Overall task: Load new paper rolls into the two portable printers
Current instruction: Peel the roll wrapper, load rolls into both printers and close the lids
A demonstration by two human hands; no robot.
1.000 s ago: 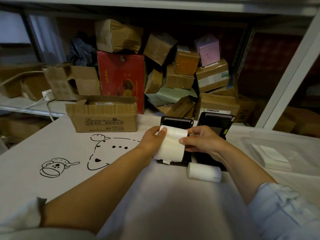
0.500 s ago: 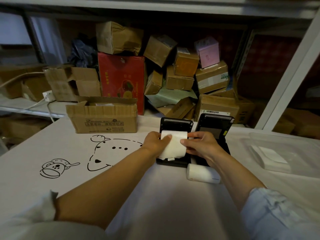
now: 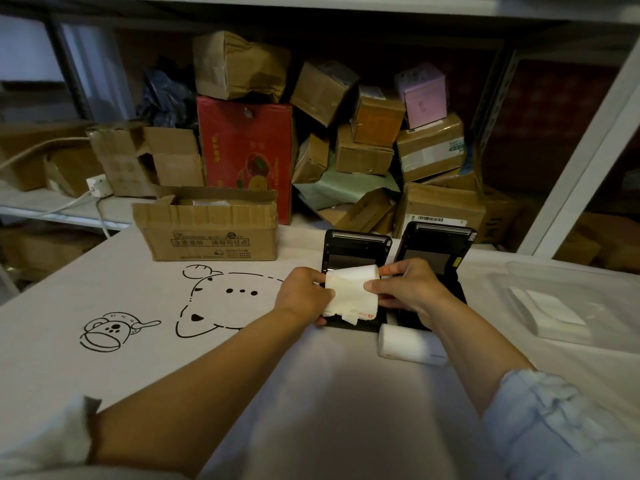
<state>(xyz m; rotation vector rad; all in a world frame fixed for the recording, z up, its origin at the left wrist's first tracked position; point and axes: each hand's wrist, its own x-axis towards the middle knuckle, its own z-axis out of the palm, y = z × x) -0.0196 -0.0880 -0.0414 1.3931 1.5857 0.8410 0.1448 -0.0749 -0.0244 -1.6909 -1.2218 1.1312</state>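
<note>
Here 2 hands grip 1 of 2 paper rolls over 2 open printers.

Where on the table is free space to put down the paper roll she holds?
Free: the white table near the person, before the spare roll; also left, around the cartoon drawings. Crowded: the two open printers, the cardboard box, the plastic tray at right.

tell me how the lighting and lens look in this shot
Head view: dim and uneven, the boxes on the shelf sit in deep shadow while the table is brighter; a shadow falls on the cloth between the arms; wide-angle bending curves the shelf post; the sleeves at the bottom corners look soft.
</note>
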